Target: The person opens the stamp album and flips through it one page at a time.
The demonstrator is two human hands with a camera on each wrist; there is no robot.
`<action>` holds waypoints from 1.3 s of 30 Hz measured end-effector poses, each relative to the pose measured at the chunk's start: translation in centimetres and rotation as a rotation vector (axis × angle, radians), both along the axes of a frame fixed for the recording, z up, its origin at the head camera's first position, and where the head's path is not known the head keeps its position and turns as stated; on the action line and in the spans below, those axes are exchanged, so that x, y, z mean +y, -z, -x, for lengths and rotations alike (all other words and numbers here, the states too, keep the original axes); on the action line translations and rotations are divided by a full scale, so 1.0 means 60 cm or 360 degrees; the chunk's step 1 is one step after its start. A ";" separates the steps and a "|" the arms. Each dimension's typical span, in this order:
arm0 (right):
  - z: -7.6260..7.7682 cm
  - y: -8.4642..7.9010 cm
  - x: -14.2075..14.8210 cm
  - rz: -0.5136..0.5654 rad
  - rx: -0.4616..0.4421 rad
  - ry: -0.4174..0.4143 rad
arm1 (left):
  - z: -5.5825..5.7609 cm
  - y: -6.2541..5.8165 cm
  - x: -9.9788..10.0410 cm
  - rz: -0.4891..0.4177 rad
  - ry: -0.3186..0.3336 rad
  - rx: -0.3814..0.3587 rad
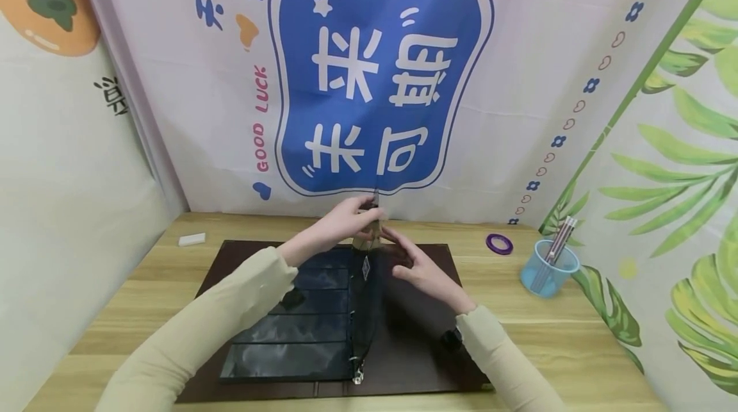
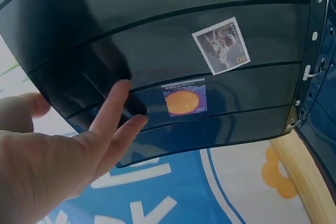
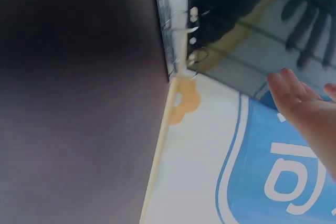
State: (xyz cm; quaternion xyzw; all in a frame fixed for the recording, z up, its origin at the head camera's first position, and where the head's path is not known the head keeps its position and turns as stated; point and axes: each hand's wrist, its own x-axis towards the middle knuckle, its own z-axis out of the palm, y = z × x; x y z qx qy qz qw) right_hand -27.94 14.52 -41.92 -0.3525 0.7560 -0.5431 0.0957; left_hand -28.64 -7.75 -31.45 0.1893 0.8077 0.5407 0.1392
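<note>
A ring-bound stamp album (image 1: 403,361) with a dark cover lies spread on the table. One black album page (image 2: 173,51) stands nearly upright between its two sides, with two stamps in its strips. My left hand (image 1: 348,216) holds this page by its outer edge; two fingertips rest on the stamp side, and another digit passes at the edge. On the opposite side, my right hand (image 1: 423,271) is spread with its fingers loose beside the page, their reflections showing in the glossy strips. More black pages (image 1: 294,329) lie flat on the left.
At the right, a blue mesh cup (image 1: 549,268) holds several pencils, with a purple tape ring (image 1: 499,244) behind it. A white eraser-like block (image 1: 192,239) lies at the back left. A printed cloth (image 1: 230,143) hangs behind the wooden table (image 1: 127,309).
</note>
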 end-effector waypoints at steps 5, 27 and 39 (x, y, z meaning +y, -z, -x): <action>0.008 0.023 0.018 -0.0202 0.0115 0.0059 | -0.007 -0.003 -0.038 -0.0139 -0.0048 -0.0017; 0.024 0.085 0.097 -0.1385 0.0508 0.0093 | -0.055 0.105 -0.259 0.0057 -0.0342 0.0005; 0.027 0.091 0.101 -0.1429 0.0415 0.0069 | -0.058 0.168 -0.294 0.0232 -0.0489 -0.0102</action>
